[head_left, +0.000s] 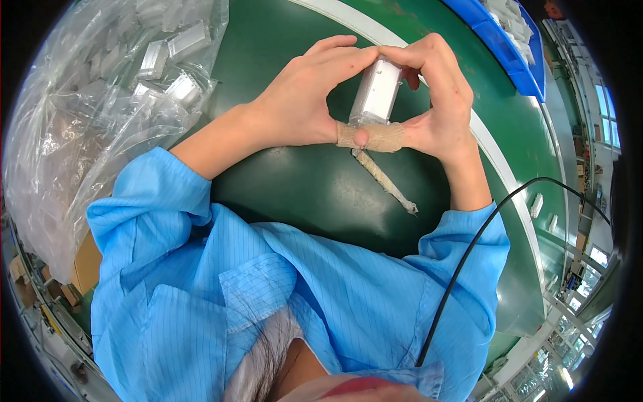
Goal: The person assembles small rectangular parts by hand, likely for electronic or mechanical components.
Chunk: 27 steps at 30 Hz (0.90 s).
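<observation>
A white and silver rectangular housing [377, 94] stands out between my two hands above the green table. My left hand [295, 97] presses it with fingertips at the far end and thumb at the near end. From the other side my right hand [445, 100] grips the same housing, its fingers curled round the far corner. Beige wrapping [382, 139] covers both thumbs, which meet at the near end and hide that edge. Just below them lies a narrow, twisted pale strip [385, 181], frayed at its lower end.
At the left, a big clear plastic bag [74, 154] holds several similar housings. A blue bin [492, 40] with white parts stands at the upper right. A white line [499, 151] curves along the table, and a black cable [462, 261] crosses near my right sleeve.
</observation>
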Each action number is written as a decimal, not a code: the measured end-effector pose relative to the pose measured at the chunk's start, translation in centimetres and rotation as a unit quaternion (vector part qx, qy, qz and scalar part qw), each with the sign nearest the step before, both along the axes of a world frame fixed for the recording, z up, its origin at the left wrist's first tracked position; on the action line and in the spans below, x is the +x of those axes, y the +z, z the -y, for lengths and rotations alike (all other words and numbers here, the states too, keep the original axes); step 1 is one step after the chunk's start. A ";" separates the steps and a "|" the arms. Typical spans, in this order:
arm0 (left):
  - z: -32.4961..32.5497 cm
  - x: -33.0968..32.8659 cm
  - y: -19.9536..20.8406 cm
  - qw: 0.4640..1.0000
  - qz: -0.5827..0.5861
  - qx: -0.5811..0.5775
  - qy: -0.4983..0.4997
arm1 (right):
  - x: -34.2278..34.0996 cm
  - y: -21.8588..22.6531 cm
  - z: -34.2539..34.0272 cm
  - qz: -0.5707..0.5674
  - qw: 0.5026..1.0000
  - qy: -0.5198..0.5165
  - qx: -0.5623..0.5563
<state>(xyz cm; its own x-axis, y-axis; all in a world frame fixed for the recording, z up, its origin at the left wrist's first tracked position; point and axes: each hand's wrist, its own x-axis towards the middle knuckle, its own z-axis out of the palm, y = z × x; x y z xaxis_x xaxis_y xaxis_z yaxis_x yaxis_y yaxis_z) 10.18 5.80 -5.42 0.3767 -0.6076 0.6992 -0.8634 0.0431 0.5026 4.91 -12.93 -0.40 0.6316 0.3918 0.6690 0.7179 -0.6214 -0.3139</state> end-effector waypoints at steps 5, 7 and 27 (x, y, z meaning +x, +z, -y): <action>-0.3 -0.4 0.7 0.999 -0.009 0.021 0.043 | 0.0 0.4 0.0 -0.048 0.999 0.009 0.010; -0.3 -0.5 1.1 0.998 -0.018 0.031 0.055 | 0.1 0.4 0.0 -0.047 0.999 0.017 0.016; -0.1 -1.7 0.6 0.988 -0.058 0.050 0.130 | 0.9 -1.8 -0.5 -0.079 0.995 0.012 0.065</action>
<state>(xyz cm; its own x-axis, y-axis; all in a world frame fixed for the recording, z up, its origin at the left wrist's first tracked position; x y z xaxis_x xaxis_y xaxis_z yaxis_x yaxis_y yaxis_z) 8.45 5.91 -4.78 0.6036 -0.5436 0.5832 -0.7751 -0.2285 0.5891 5.80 -12.41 -2.18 0.7250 0.3245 0.6076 0.6668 -0.5517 -0.5010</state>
